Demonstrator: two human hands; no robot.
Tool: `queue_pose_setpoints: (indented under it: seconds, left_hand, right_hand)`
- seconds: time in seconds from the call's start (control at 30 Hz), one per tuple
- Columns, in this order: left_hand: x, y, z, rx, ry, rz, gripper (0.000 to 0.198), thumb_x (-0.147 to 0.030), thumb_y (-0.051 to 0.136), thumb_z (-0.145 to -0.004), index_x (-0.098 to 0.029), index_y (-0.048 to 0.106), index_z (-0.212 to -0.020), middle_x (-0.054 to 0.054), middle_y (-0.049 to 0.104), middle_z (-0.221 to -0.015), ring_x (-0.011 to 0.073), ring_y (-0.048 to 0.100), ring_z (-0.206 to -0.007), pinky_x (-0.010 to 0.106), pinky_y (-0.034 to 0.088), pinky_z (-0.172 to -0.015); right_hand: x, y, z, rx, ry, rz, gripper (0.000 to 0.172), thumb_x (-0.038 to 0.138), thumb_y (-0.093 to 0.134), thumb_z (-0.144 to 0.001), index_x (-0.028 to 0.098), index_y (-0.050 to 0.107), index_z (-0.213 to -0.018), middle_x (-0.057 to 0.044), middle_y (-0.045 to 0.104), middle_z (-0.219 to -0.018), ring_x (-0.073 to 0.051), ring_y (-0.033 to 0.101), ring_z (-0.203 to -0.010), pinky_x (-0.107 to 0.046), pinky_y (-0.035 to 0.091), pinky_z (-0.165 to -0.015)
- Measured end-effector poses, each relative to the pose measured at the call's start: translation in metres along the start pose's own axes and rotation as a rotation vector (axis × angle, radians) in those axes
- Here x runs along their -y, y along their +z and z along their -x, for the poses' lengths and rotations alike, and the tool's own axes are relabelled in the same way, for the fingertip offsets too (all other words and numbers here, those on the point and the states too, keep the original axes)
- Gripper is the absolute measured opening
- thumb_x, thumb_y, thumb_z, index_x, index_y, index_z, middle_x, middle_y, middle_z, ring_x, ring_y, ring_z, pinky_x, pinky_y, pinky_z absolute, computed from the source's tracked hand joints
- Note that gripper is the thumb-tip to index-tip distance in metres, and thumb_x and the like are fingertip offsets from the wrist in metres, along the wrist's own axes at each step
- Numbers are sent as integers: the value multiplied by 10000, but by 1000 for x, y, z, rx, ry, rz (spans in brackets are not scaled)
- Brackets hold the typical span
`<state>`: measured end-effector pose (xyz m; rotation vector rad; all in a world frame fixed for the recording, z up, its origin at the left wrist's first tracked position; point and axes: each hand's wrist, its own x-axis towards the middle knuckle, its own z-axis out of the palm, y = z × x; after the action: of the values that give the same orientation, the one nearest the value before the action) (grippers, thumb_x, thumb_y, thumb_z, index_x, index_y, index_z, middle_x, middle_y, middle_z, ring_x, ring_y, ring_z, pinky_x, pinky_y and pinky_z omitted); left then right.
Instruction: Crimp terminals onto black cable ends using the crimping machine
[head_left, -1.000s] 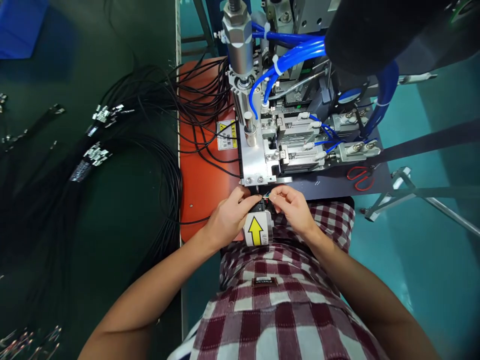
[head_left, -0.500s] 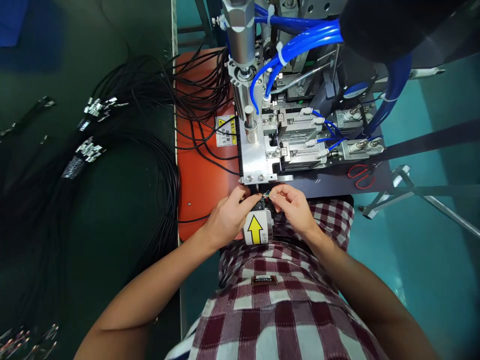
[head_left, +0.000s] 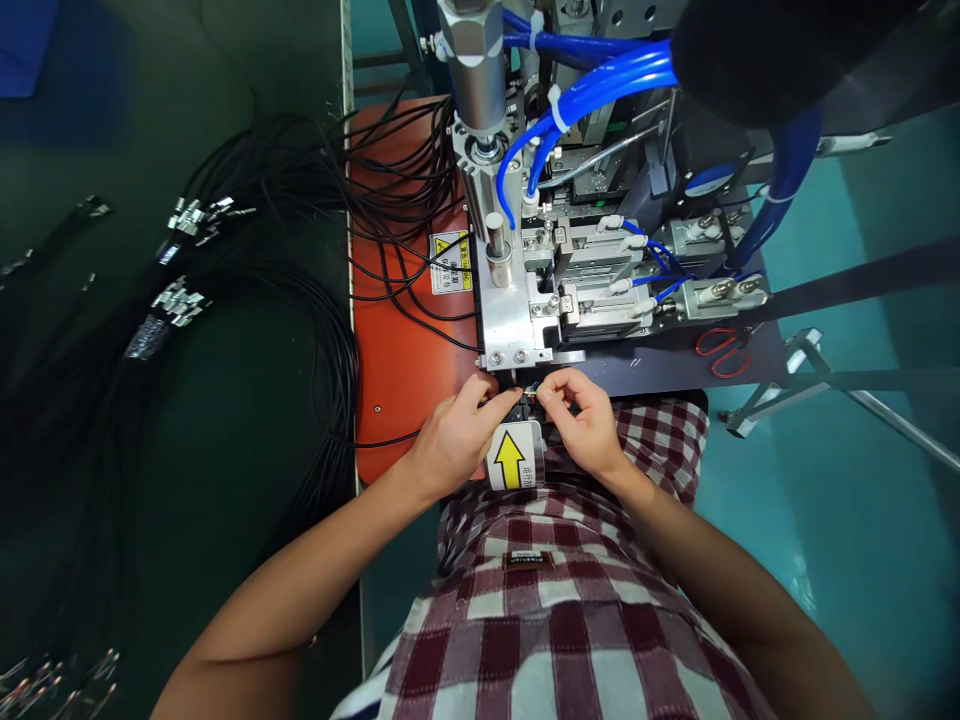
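Observation:
My left hand (head_left: pixel 457 435) and my right hand (head_left: pixel 581 415) meet at the front of a metal machine (head_left: pixel 517 300), just above a white plate with a yellow arrow (head_left: pixel 514 458). Both hands are closed in a pinch. Between the fingertips are thin coloured wires (head_left: pixel 534 390) at the end of a black cable (head_left: pixel 382 440), which runs left from my left hand over an orange mat (head_left: pixel 397 370). The wire ends sit at a small black fixture under the machine's front edge.
A large tangle of black cables (head_left: pixel 247 270) with metal connectors (head_left: pixel 176 300) covers the dark green table at left. Blue air hoses (head_left: pixel 585 100) loop over the machine. Red scissors (head_left: pixel 720 350) lie on the dark plate at right. A metal frame (head_left: pixel 825 385) stands over the teal floor.
Both hands stay pinched at the machine's front; my right hand has shifted slightly left toward the wires. The view has tilted a little.

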<state>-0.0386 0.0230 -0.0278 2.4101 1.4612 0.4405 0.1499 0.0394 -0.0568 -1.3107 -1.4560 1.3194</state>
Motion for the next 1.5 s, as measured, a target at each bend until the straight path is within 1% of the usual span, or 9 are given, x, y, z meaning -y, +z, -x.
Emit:
queue_pose_setpoints:
  seconds: [0.2, 0.33, 0.4, 0.5, 0.6, 0.87, 1.07, 1.33, 1.5]
  left_hand:
    - [1, 1, 1, -22, 47, -35, 310, -188, 375, -944, -141, 590, -1162, 94, 535, -939, 169, 581, -763, 279, 527, -646]
    - [0, 0, 0, -21, 41, -38, 308, -178, 382, -940, -144, 595, -1159, 88, 535, -924, 162, 578, -750, 274, 528, -638]
    - [0, 0, -1, -33, 40, -31, 301, -176, 390, -937, -147, 602, -1148, 86, 535, -920, 160, 579, -752, 268, 529, -634]
    - [0, 0, -2, -63, 49, -15, 289, -168, 404, -929, -145, 612, -1127, 86, 538, -919, 161, 582, -758, 260, 529, -625]
    - [0, 0, -3, -85, 54, -13, 282, -152, 410, -920, -141, 621, -1108, 82, 540, -905, 157, 580, -747, 252, 525, -611]
    - [0, -1, -3, -94, 59, -18, 291, -152, 402, -918, -140, 618, -1112, 85, 545, -906, 159, 581, -747, 247, 515, -587]
    - [-1, -1, -2, -88, 45, -27, 288, -162, 394, -925, -158, 612, -1113, 76, 540, -901, 151, 577, -749, 240, 510, -594]
    - [0, 0, -2, -100, 58, -27, 281, -147, 406, -918, -142, 616, -1105, 80, 538, -902, 158, 583, -757, 242, 510, -596]
    - [1, 1, -2, -106, 70, -2, 282, -152, 410, -918, -133, 618, -1108, 87, 541, -908, 163, 582, -762, 254, 519, -608]
  right_hand:
    - [1, 1, -1, 12, 62, -84, 143, 279, 558, -882, 187, 550, -774, 22, 503, -672, -108, 454, -548, -249, 376, -538]
    - [3, 0, -2, -6, 33, 7, 142, 269, 556, -881, 187, 562, -766, 11, 524, -687, -116, 469, -584, -250, 385, -562]
    - [3, 0, -3, 1, 39, 8, 142, 269, 560, -878, 185, 566, -764, 10, 527, -688, -116, 470, -588, -249, 385, -563]
    - [4, -1, -4, 40, 101, -86, 153, 292, 562, -879, 182, 563, -773, 27, 500, -645, -106, 452, -541, -240, 371, -521]
    - [4, -1, -4, 49, 141, -141, 169, 310, 576, -871, 178, 562, -767, 30, 504, -636, -101, 464, -530, -234, 376, -511]
    - [4, -1, -5, 62, 208, -175, 203, 344, 588, -858, 178, 554, -745, 42, 507, -575, -104, 481, -499, -241, 370, -503]
    - [9, -1, -6, 72, 266, -204, 210, 347, 585, -851, 178, 549, -732, 48, 496, -536, -105, 462, -485, -249, 361, -511]
    - [5, 1, -2, 23, 242, -105, 222, 378, 577, -865, 194, 543, -745, 44, 510, -556, -112, 468, -493, -257, 365, -516]
    - [5, 0, -2, 110, 253, -205, 264, 431, 553, -879, 189, 531, -777, 49, 506, -540, -115, 472, -504, -254, 366, -533]
